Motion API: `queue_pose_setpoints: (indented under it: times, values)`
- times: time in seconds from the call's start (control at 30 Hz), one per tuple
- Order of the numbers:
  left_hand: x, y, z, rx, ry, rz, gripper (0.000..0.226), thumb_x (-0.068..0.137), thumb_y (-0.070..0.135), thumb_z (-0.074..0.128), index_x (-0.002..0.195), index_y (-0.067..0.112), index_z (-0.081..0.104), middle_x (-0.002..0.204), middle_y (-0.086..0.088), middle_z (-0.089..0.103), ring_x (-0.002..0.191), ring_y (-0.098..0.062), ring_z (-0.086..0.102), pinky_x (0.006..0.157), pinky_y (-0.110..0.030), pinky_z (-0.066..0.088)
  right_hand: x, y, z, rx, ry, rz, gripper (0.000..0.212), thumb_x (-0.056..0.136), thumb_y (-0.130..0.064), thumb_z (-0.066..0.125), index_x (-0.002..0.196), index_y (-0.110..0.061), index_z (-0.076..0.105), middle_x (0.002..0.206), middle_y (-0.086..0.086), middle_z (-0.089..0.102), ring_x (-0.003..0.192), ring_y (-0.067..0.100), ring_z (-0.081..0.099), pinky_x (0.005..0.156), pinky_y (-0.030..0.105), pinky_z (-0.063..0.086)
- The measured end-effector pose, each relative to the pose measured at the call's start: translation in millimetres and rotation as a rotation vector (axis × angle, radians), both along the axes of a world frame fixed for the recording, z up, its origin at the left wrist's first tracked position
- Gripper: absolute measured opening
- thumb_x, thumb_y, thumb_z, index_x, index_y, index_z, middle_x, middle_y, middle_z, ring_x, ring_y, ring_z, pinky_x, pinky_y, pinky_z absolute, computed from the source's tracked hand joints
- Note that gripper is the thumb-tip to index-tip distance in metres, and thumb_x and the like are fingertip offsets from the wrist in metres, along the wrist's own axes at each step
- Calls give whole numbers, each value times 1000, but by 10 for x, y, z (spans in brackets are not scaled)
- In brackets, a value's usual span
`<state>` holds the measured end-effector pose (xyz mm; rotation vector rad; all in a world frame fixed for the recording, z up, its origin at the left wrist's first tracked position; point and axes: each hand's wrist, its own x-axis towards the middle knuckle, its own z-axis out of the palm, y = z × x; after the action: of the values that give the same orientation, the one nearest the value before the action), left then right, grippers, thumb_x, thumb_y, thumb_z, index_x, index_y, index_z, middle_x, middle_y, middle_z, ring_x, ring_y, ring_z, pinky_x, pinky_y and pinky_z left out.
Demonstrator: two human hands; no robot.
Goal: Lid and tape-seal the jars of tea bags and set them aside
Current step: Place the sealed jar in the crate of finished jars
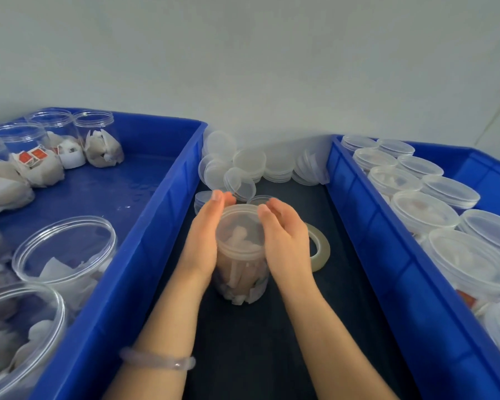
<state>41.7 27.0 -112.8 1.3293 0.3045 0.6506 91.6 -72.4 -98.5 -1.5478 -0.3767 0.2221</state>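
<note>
From the head view, we see a clear jar [240, 275] of tea bags standing upright on the dark table [251, 350], in the lane between two blue bins. A translucent lid [238, 226] sits on its mouth. Our left hand [207, 235] and right hand [283, 235] flank it, palms against the sides of lid and jar and fingers nearly straight, the right ones cupped a little toward the far rim; neither hand curls round anything. We judge the step in hand to be seating the lid, though we cannot tell from here whether it is fully down all the way round. The tape roll [325, 249] lies flat on the table just beside the right hand, partly hidden by it. Behind the jar is a heap of loose lids [248, 163] against the wall. The left bin [168, 215] holds open jars [67, 249] of tea bags, and the right bin [367, 215] holds lidded jars [422, 209]. Next, we think, one hand must steady the jar while the other takes up the tape, finds its free end and runs it round the seam under the lid. Only then does the jar belong in the right bin.
</note>
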Motion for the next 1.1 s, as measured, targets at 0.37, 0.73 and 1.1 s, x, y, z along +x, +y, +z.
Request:
queue_pose_setpoints:
  times: [0.37, 0.73, 1.1]
  values:
    - [26, -278, 25, 60, -48, 185, 29, 97, 8, 46, 87, 19, 72, 84, 4, 74, 83, -9, 69, 67, -17, 53, -169, 7, -12, 199, 66, -229, 24, 90, -11, 51, 101, -20, 70, 93, -9, 70, 90, 3, 65, 74, 13, 50]
    - [424, -886, 1209, -40, -370, -71, 31, 80, 10, 47, 71, 23, 73, 76, 5, 73, 75, -6, 68, 64, -18, 52, 74, -608, 1185, 462, -264, -408, 24, 74, -17, 50, 83, -16, 72, 57, -9, 62, 55, 2, 56, 50, 14, 44]
    - [2280, -1355, 1883, 171, -266, -295, 28, 95, 5, 44, 117, 7, 63, 111, 1, 62, 94, -8, 55, 76, -3, 41, 1918, -1191, 1873, 354, -370, -575, 30, 86, -2, 42, 77, -16, 67, 75, 0, 67, 75, 18, 67, 59, 18, 45]
